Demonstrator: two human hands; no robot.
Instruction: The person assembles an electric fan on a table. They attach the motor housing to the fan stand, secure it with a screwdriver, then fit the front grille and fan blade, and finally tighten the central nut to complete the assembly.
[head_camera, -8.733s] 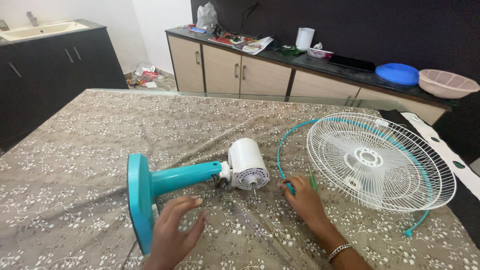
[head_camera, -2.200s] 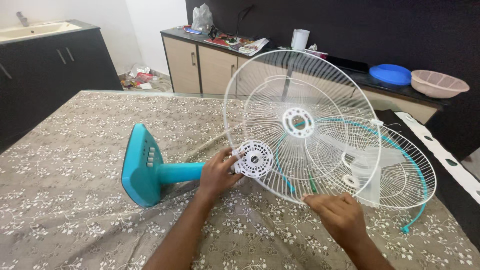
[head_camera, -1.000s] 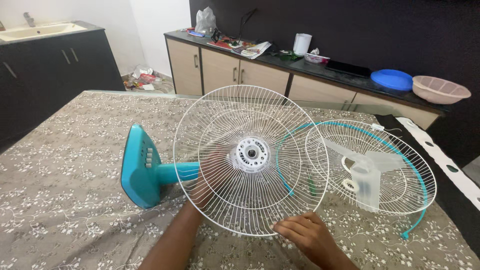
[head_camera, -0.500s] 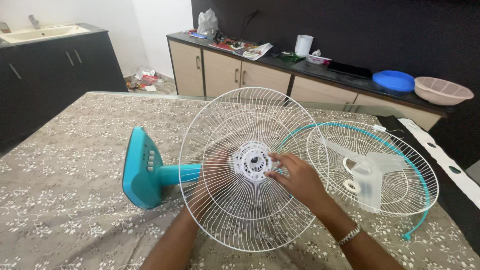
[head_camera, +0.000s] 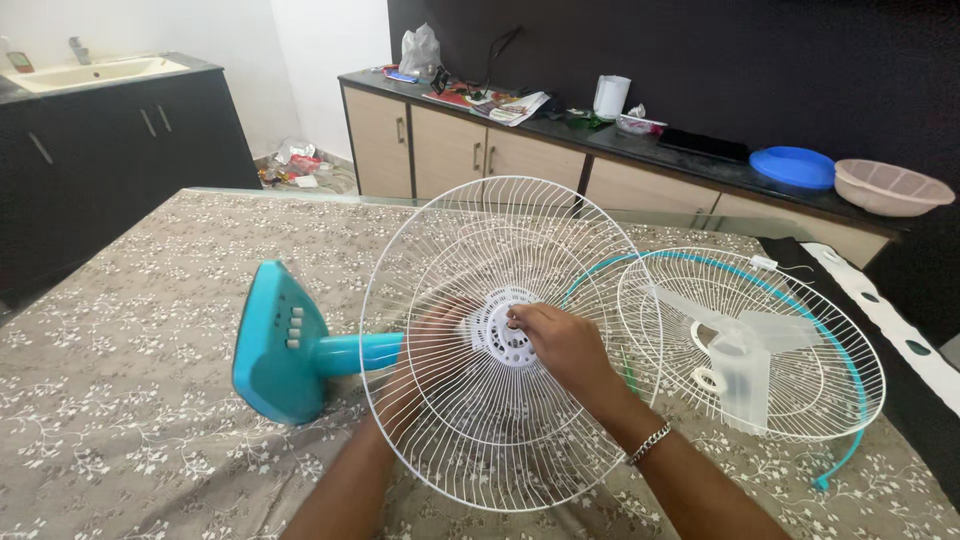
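Head view: on a cloth-covered table (head_camera: 150, 400), a teal fan stand (head_camera: 275, 345) lies on its side at 9 o'clock, its flat base facing left with a column of pale buttons. A white wire grille (head_camera: 470, 400) stands tilted at the stand's motor end, near the centre of the frame. The right hand (head_camera: 555, 345), a metal bracelet at the wrist, rests on the front of the grille, its fingertips (head_camera: 516, 318) pinched together at the white hub (head_camera: 500, 330); what they pinch cannot be told. The left hand (head_camera: 425, 345) sits behind the grille, seen through the wires, fingers curled at the motor end of the stand.

At 3 o'clock a second grille (head_camera: 800, 400) with a teal rim lies flat on the table, a clear blade (head_camera: 740, 355) resting in it.

On the counter (head_camera: 700, 160) at 12 o'clock: a knotted clear plastic bag (head_camera: 420, 50) at the left end, a spread of printed papers (head_camera: 500, 100) in red and white beside it, and a white jug (head_camera: 610, 97). Toward 2 o'clock sit a blue round lid (head_camera: 795, 167) and a pink basket (head_camera: 890, 187). At 11 o'clock, a pale sink (head_camera: 85, 72) tops a dark cabinet, with crumpled wrappers (head_camera: 300, 165) on the floor beyond the table.
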